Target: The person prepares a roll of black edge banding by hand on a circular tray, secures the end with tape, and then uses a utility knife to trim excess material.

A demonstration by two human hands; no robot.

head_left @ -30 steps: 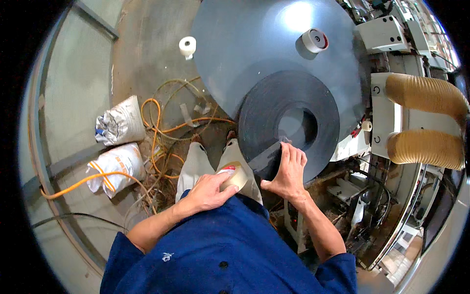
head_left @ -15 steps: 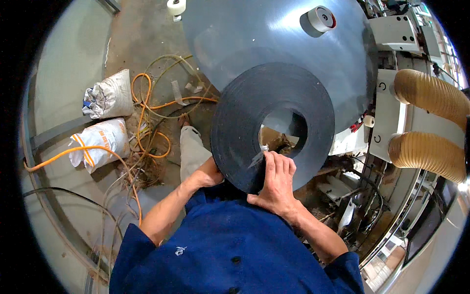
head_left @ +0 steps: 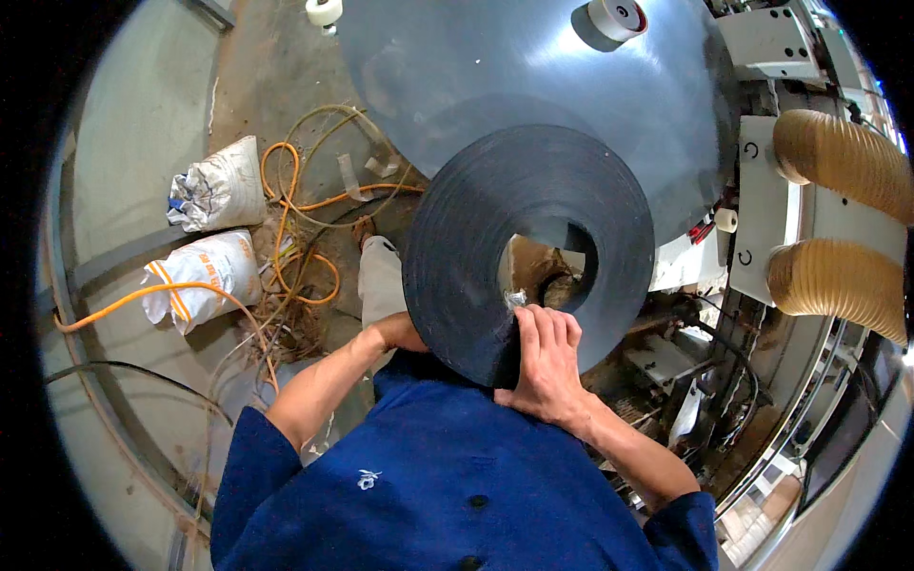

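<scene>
A wide flat roll of black edge banding [head_left: 457, 247], wound around a large centre hole, is held in front of my body. My right hand [head_left: 548, 362] grips its near side, fingertips at the edge of the hole and thumb by the outer rim. A crumpled bit of clear tape [head_left: 515, 300] sits at the hole's edge beside those fingertips. My left hand [head_left: 402, 331] holds the roll's lower left rim; its fingers are hidden behind the roll. Beyond, partly covered by the roll, spreads a big grey metal disc [head_left: 514, 81].
A white roller [head_left: 617, 19] stands on the disc; another roller [head_left: 324, 11] is at its far left. Ribbed tan hoses [head_left: 838, 281] and machinery crowd the right. Orange hose [head_left: 319, 271], tangled cables and white sacks [head_left: 214, 276] lie on the left floor beside my foot.
The roll has shifted slightly in view, still between both hands. The clear tape beside my right fingertips, stretched across the roll's face before, now shows as a small crumple at the hole's edge.
</scene>
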